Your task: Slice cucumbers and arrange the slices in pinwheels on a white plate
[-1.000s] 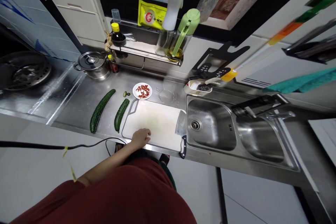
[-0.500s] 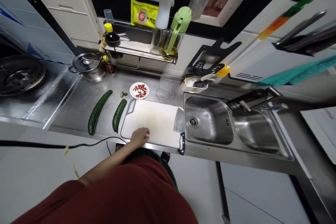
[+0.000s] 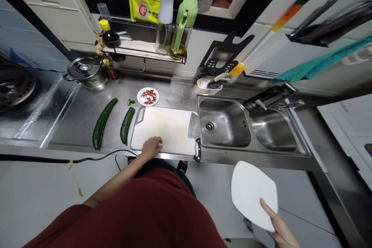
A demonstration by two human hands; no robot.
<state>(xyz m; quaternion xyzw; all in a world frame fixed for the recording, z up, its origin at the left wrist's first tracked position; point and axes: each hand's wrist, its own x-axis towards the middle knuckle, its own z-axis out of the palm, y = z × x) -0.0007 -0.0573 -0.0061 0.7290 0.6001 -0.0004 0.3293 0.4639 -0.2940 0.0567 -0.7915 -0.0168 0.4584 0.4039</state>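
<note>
My right hand (image 3: pixel 278 223) grips a white square plate (image 3: pixel 252 193) by its edge, thumb on top, in front of the counter at the lower right. My left hand (image 3: pixel 152 147) rests on the front edge of a white cutting board (image 3: pixel 177 128), its fingers loosely bent and holding nothing. A kitchen knife (image 3: pixel 198 149) lies along the board's right end, handle toward me. Left of the board are a shorter cucumber (image 3: pixel 127 126) with its end cut off and a longer cucumber (image 3: pixel 104 124). Small green cut ends (image 3: pixel 130 102) lie behind them.
Behind the board sits a small white plate of red chopped pieces (image 3: pixel 148 97). A double sink (image 3: pixel 226 124) is at the right, a lidded steel pot (image 3: pixel 87 73) at the back left. Bottles stand on a wall rack (image 3: pixel 139 51). A black cable (image 3: pixel 87 159) runs along the counter front.
My right hand has come into view at the lower right with the white square plate. The view has shifted slightly to the right. My left hand stays on the board.
</note>
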